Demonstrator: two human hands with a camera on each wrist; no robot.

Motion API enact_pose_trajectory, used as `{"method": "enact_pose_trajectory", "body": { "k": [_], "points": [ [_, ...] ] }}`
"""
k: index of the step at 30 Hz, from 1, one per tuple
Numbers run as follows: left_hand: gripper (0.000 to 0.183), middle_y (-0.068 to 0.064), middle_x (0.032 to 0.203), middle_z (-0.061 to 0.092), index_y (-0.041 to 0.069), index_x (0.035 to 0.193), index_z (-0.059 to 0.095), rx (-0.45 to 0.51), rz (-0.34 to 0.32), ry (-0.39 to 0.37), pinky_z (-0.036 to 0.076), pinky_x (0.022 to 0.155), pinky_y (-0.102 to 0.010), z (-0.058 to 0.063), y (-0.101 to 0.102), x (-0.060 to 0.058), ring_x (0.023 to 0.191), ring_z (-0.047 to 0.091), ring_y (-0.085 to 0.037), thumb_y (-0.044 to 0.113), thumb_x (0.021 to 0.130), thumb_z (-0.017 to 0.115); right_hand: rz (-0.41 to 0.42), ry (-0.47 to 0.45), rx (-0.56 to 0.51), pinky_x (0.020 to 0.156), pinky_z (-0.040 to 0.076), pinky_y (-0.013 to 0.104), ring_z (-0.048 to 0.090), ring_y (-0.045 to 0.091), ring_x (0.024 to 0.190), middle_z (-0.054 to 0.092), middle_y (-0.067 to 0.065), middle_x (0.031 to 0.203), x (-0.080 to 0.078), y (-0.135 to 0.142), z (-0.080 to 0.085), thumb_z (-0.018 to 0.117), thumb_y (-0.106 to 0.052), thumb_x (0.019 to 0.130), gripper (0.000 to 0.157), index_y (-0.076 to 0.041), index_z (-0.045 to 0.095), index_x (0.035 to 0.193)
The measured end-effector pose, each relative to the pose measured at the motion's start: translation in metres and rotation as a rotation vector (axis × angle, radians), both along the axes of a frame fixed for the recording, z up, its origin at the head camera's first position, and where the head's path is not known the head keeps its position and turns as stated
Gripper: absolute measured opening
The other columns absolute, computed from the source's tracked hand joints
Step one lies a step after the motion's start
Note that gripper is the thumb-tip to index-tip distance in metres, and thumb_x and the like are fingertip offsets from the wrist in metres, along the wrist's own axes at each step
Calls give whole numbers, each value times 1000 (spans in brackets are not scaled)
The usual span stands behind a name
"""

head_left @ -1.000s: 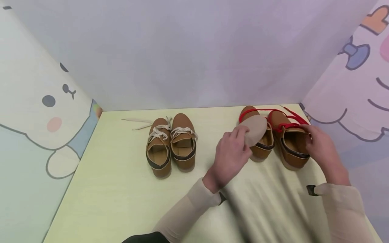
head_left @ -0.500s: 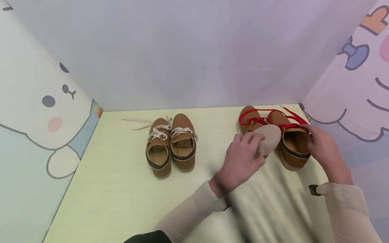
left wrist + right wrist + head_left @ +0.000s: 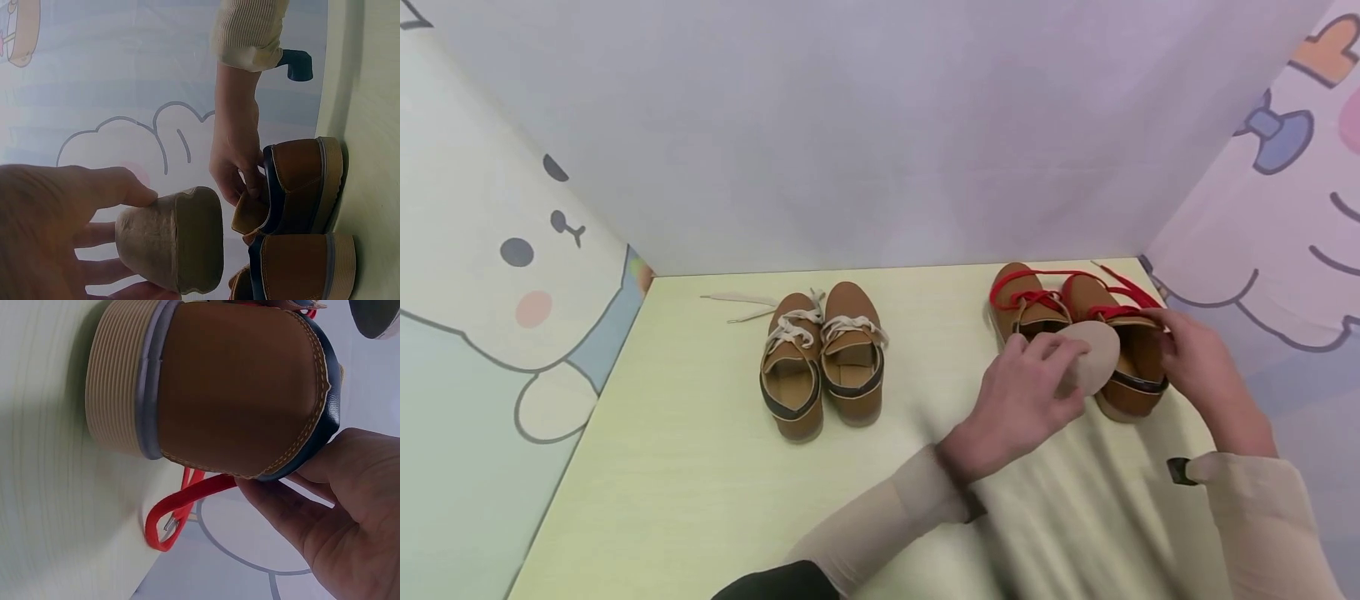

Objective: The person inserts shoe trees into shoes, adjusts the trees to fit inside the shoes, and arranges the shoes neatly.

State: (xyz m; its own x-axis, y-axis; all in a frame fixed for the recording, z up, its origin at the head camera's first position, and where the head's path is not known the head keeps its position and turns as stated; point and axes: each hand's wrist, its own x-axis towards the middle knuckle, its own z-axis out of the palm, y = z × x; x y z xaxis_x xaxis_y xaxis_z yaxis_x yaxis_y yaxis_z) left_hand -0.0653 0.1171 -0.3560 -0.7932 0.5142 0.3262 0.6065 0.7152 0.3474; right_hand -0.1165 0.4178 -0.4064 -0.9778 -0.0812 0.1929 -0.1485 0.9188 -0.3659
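My left hand pinches a beige, cup-shaped moulded shoe insert between thumb and fingers. In the left wrist view the insert looks rounded at one end, with a squarer rim at the other. In the head view it overlaps the opening of the rightmost brown shoe, which has red laces. My right hand grips this shoe's collar at its right side; in the right wrist view its thumb and fingers lie at the dark collar edge. My left hand partly hides the neighbouring red-laced shoe.
A second pair, brown with white laces, stands to the left: one shoe beside the other shoe. A loose white lace trails on the pale tabletop. Cartoon-printed walls border both sides, with a plain pale wall behind.
My left hand has carried the insert rightward and slightly down, from over the left red-laced shoe to the right one's opening. My right hand has stayed at the collar.
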Motion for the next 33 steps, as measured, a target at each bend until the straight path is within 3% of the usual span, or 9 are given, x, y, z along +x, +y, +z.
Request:
{"method": "enact_pose_trajectory", "body": {
  "k": [7,15,21,26,33],
  "points": [
    [50,11,135,65,34,140,60,-22,-30,26,29,62,-12,-1,9,-1,94,49,-9,38,92,71,10,28,9,64,41,45,54,39,79,65,31,111,1,1,2,53,8,97,37,2,60,132],
    [51,13,130,67,37,138,63,-73,22,99,24,54,-13,-2,26,-2,82,42,-8,44,89,73,19,27,11,61,39,40,52,35,73,66,30,107,2,4,1,54,8,98,36,1,61,132],
    [48,13,128,68,38,136,64,-118,37,126,27,55,-14,-2,31,-4,84,49,-9,47,89,73,13,-6,13,57,35,33,48,28,67,66,29,102,3,4,1,55,6,100,37,0,60,135],
    [48,13,129,68,38,137,64,-130,41,107,28,55,-13,-3,35,-6,86,49,-8,48,91,72,19,-3,6,56,35,33,48,28,66,65,30,106,3,4,2,55,5,100,36,-1,60,136],
    [50,14,130,66,39,141,60,-129,25,58,27,54,-14,-1,39,-8,82,42,-8,47,93,70,38,40,11,56,34,33,46,26,63,67,25,94,2,6,1,56,6,99,35,-2,62,133]
  ]
}}
